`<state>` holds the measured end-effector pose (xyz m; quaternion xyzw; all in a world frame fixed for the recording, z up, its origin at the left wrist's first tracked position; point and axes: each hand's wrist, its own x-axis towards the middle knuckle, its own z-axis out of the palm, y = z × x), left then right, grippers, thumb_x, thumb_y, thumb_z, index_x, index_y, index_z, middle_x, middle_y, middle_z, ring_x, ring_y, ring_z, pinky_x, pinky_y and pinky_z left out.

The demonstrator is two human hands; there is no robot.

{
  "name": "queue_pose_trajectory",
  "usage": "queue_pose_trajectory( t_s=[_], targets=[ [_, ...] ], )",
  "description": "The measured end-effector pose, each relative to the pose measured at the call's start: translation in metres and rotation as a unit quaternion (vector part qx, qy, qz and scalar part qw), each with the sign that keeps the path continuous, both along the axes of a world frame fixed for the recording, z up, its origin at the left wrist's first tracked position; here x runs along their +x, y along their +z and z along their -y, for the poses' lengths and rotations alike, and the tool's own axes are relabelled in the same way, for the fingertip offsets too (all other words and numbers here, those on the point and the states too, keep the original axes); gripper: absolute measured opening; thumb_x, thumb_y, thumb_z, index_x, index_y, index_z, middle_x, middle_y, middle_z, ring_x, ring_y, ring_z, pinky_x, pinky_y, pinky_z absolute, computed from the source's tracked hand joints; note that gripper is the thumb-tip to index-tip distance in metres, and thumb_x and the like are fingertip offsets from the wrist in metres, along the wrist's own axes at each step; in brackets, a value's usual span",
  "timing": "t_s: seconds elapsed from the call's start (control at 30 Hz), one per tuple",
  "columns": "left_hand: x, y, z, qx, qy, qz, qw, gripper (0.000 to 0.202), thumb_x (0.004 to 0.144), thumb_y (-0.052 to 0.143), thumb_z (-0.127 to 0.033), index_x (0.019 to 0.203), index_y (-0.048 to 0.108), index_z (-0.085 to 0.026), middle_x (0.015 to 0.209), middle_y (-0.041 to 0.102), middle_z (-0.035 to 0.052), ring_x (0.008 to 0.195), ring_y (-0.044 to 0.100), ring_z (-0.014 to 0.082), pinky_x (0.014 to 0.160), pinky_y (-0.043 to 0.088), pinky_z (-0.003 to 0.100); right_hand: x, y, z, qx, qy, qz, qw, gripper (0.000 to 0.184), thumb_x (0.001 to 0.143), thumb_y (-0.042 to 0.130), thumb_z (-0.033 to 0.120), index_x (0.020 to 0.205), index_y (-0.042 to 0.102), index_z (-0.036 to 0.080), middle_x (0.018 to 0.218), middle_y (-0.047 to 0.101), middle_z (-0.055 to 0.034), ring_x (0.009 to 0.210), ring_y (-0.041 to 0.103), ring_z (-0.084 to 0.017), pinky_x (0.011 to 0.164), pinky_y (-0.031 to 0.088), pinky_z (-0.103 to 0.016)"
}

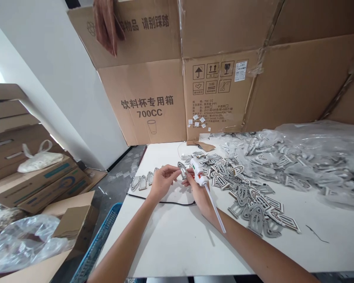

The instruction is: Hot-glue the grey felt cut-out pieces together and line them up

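Note:
Between the fingertips of both hands, above the white table (177, 251), is a small grey arched piece (182, 169). My left hand (163, 181) pinches it from the left, fingers closed. My right hand (197, 189) is closed around a white hot glue gun (198, 171), with a long glue stick (216, 212) poking out of its back end towards me. Its fingertips also reach the arched piece; whether they grip it I cannot tell. Several similar grey arched pieces (142, 182) lie in a row left of my left hand.
A heap of grey and white-edged cutout pieces (247, 192) spreads on the right, with plastic-wrapped ones (271, 151) behind. A black cord (171, 203) crosses the table. Cardboard sheets (153, 82) wall the back. On the left stand a blue crate (102, 239) and an opened carton (79, 232).

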<state>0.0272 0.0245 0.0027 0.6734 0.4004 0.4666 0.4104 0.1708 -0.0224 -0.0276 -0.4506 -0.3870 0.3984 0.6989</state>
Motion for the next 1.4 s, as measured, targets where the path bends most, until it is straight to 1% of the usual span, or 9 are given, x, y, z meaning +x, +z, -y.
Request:
queue_pose_trajectory(
  t_s=[0.17, 0.43, 0.63, 0.73, 0.87, 0.97, 1.1, 1.23, 1.4],
  targets=[
    [0.001, -0.009, -0.002, 0.109, 0.050, -0.028, 0.992, 0.019, 0.087, 0.080, -0.045, 0.088, 0.082, -0.026, 0.087, 0.069, 0.0036, 0.071, 0.052, 0.0144, 0.059, 0.041, 0.027, 0.001, 0.003, 0.006, -0.021, 0.030, -0.022, 0.999, 0.048, 0.080, 0.074, 0.057, 0.106, 0.068, 0.017, 0.089, 0.074, -0.0059, 0.070, 0.070, -0.020, 0.068, 0.056, -0.034],
    [0.002, -0.005, 0.003, 0.161, 0.078, -0.050, 0.983, 0.017, 0.088, 0.080, -0.044, 0.092, 0.083, -0.028, 0.090, 0.057, 0.0032, 0.070, 0.048, 0.0146, 0.063, 0.043, 0.030, -0.001, 0.011, 0.014, -0.047, 0.063, -0.003, 0.997, 0.047, 0.083, 0.071, 0.055, 0.108, 0.068, 0.015, 0.085, 0.075, -0.0066, 0.074, 0.070, -0.020, 0.064, 0.050, -0.029],
    [0.005, -0.001, 0.009, 0.195, 0.098, -0.049, 0.975, 0.013, 0.091, 0.076, -0.040, 0.093, 0.081, -0.027, 0.102, 0.056, 0.0059, 0.093, 0.060, 0.0188, 0.068, 0.053, 0.028, -0.001, 0.012, 0.014, -0.026, 0.069, -0.010, 0.997, 0.043, 0.083, 0.073, 0.054, 0.107, 0.069, 0.018, 0.083, 0.074, -0.0029, 0.074, 0.070, -0.019, 0.073, 0.053, -0.031],
    [0.007, -0.003, 0.009, 0.162, 0.088, -0.025, 0.982, 0.018, 0.089, 0.078, -0.040, 0.101, 0.076, -0.026, 0.110, 0.060, 0.0065, 0.099, 0.064, 0.0190, 0.071, 0.056, 0.027, 0.001, 0.012, 0.014, -0.012, 0.075, 0.006, 0.997, 0.041, 0.088, 0.071, 0.054, 0.108, 0.070, 0.019, 0.083, 0.074, -0.0021, 0.076, 0.070, -0.019, 0.078, 0.054, -0.032],
    [0.010, -0.007, 0.007, 0.013, 0.028, 0.062, 0.998, 0.050, 0.083, 0.083, -0.046, 0.124, 0.063, -0.024, 0.096, 0.065, 0.0027, 0.079, 0.066, 0.0157, 0.064, 0.059, 0.028, 0.003, 0.015, 0.014, -0.015, 0.069, 0.032, 0.997, 0.041, 0.089, 0.069, 0.054, 0.108, 0.072, 0.018, 0.085, 0.074, -0.0039, 0.075, 0.069, -0.020, 0.073, 0.054, -0.032],
    [0.010, -0.009, 0.004, -0.058, -0.015, 0.080, 0.995, 0.040, 0.082, 0.082, -0.053, 0.094, 0.066, -0.017, 0.076, 0.063, -0.0001, 0.071, 0.064, 0.0158, 0.064, 0.060, 0.030, 0.002, 0.017, 0.016, 0.000, 0.048, 0.053, 0.997, 0.043, 0.089, 0.070, 0.055, 0.108, 0.073, 0.017, 0.084, 0.074, -0.0050, 0.075, 0.069, -0.022, 0.073, 0.056, -0.035],
    [0.003, -0.008, -0.002, -0.052, 0.053, 0.102, 0.992, 0.042, 0.082, 0.081, -0.055, 0.079, 0.062, -0.017, 0.075, 0.066, 0.0006, 0.069, 0.062, 0.0136, 0.060, 0.056, 0.024, -0.003, 0.011, 0.019, 0.022, 0.040, 0.065, 0.997, 0.048, 0.090, 0.069, 0.061, 0.112, 0.071, 0.018, 0.092, 0.073, -0.0071, 0.075, 0.069, -0.022, 0.070, 0.057, -0.034],
    [-0.004, -0.005, -0.007, -0.081, 0.089, 0.119, 0.986, 0.048, 0.083, 0.076, -0.063, 0.093, 0.062, -0.018, 0.085, 0.070, 0.0027, 0.070, 0.071, 0.0156, 0.060, 0.058, 0.024, -0.005, 0.005, 0.022, -0.039, 0.087, 0.076, 0.993, 0.054, 0.091, 0.065, 0.069, 0.097, 0.071, 0.016, 0.066, 0.062, 0.0002, 0.050, 0.050, -0.013, 0.048, 0.040, -0.026],
    [-0.007, -0.002, -0.009, -0.097, 0.066, 0.121, 0.986, 0.050, 0.081, 0.077, -0.063, 0.099, 0.063, -0.018, 0.090, 0.069, 0.0028, 0.065, 0.073, 0.0152, 0.064, 0.062, 0.029, -0.004, 0.008, 0.026, -0.064, 0.134, 0.069, 0.987, 0.046, 0.088, 0.067, 0.066, 0.087, 0.062, 0.020, 0.051, 0.038, 0.0104, 0.046, 0.028, -0.008, 0.045, 0.022, -0.024]
  ],
)
